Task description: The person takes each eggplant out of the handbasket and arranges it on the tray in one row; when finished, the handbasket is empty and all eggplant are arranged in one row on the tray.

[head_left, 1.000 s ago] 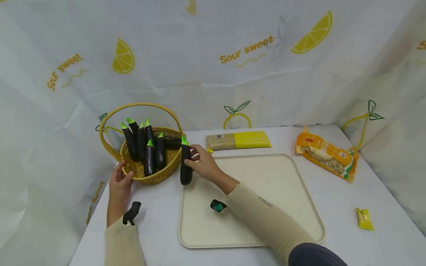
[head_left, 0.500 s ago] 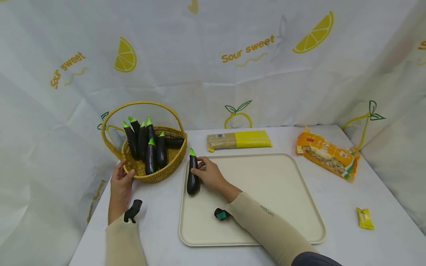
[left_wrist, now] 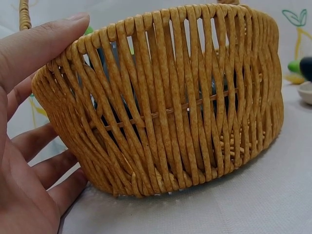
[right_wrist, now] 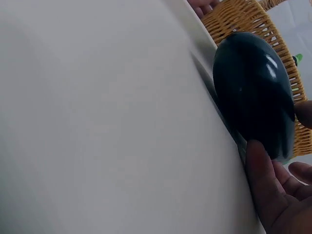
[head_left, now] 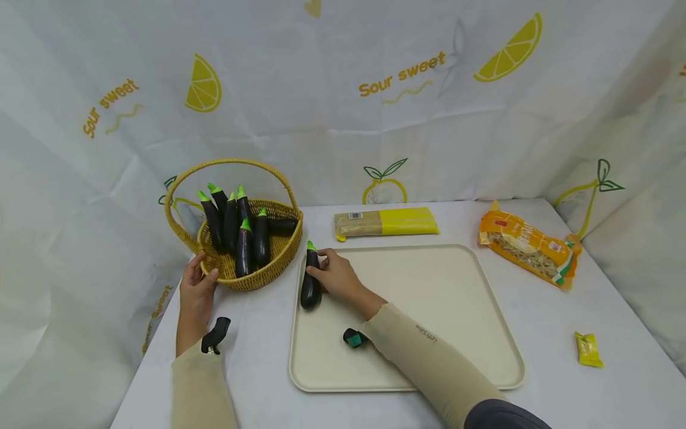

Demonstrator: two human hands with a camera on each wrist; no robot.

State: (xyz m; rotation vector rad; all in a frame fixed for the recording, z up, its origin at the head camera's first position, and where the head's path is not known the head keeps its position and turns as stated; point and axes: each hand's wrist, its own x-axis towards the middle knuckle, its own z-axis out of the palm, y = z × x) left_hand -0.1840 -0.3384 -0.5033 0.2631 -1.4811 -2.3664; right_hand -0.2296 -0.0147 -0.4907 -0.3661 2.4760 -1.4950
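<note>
My right hand (head_left: 339,279) pinches a dark eggplant (head_left: 310,287) between thumb and fingers. Its green stem end points away from me, and it lies along the left edge of the cream tray (head_left: 407,333). From the right wrist, the eggplant's rounded end (right_wrist: 253,90) shows large, close beside the tray wall. My left hand (head_left: 196,292) holds the near left side of a wicker basket (head_left: 281,262). In the left wrist view the thumb lies over the basket rim (left_wrist: 122,29), and the other fingers are against the woven side. Several eggplants (head_left: 244,253) fill the basket, most with green stems up.
Behind the tray lies a flat yellow-and-clear noodle packet (head_left: 386,222). An orange bag (head_left: 527,244) rests at the back right, with a small yellow wrapped packet (head_left: 588,350) nearer on the right. A printed white cloth (head_left: 321,119) hangs behind the table.
My right hand has brought the eggplant from beside the basket rim down and slightly right onto the tray's left edge. The left hand has stayed at the basket.
</note>
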